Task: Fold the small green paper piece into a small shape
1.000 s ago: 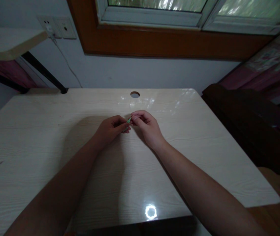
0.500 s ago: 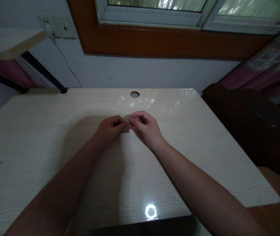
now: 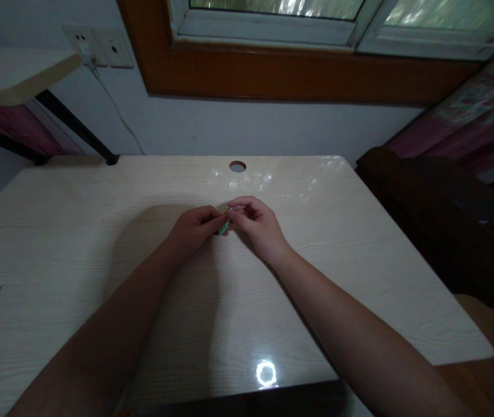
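Note:
Above the middle of the pale wooden desk, my two hands meet at the fingertips around a small green piece. It looks thin and flat, perhaps folded; its kind is too small to make out. My left hand pinches it between thumb and fingers from the left. From the right, my right hand closes thumb and forefinger on its upper end. Much of the green piece is hidden behind the fingers.
A round cable hole lies near the desk's back edge. At the left, a raised shelf stands on black legs. A white cord runs down from a wall socket. Dark furniture stands to the right.
The green piece has tilted between the fingertips, and more of its green face shows below the thumbs. My right fingertips have shifted slightly; both arms stay in place.

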Demonstrator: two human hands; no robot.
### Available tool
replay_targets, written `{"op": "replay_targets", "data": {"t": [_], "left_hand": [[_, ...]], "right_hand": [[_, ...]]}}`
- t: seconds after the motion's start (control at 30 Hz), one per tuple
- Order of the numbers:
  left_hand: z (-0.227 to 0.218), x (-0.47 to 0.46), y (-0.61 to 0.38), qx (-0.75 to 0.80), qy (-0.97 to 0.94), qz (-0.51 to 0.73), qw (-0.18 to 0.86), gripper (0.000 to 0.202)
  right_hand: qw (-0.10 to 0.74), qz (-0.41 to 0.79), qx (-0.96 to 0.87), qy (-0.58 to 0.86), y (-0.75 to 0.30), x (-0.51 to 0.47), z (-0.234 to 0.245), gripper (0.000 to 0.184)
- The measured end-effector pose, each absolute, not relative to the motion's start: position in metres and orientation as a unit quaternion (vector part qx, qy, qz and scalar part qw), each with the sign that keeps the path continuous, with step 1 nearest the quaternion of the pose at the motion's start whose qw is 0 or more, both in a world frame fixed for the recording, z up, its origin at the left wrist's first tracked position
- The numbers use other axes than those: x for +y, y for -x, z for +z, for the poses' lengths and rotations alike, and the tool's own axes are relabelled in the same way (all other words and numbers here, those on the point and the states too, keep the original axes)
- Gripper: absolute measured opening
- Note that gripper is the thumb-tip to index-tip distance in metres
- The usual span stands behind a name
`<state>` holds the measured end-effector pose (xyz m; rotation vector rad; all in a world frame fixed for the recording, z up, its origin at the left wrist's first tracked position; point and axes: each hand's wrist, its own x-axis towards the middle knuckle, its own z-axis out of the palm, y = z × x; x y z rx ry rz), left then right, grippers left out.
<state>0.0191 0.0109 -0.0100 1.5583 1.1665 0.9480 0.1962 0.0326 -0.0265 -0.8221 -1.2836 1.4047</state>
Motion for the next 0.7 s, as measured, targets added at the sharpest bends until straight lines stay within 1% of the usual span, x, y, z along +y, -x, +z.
{"op": "replay_targets", "data": {"t": [0.3, 0.5, 0.7], "left_hand": [[-0.0118, 0.0123, -0.0186, 0.465, -0.635, 0.393, 0.476, 0.033], [-0.0104, 0.0127, -0.0189, 0.473, -0.64, 0.385, 0.468, 0.029], [-0.0095, 0.0131, -0.0189, 0.49, -0.641, 0.377, 0.455, 0.028]], "right_hand": [[0.522, 0.587, -0.52, 0.337, -0.1951, 0.0311, -0.0222, 0.02], [0.517, 0.567, -0.533, 0.356, -0.1962, 0.0312, -0.0216, 0.022], [0.511, 0.572, -0.539, 0.348, -0.1963, 0.0332, -0.0279, 0.024]]}}
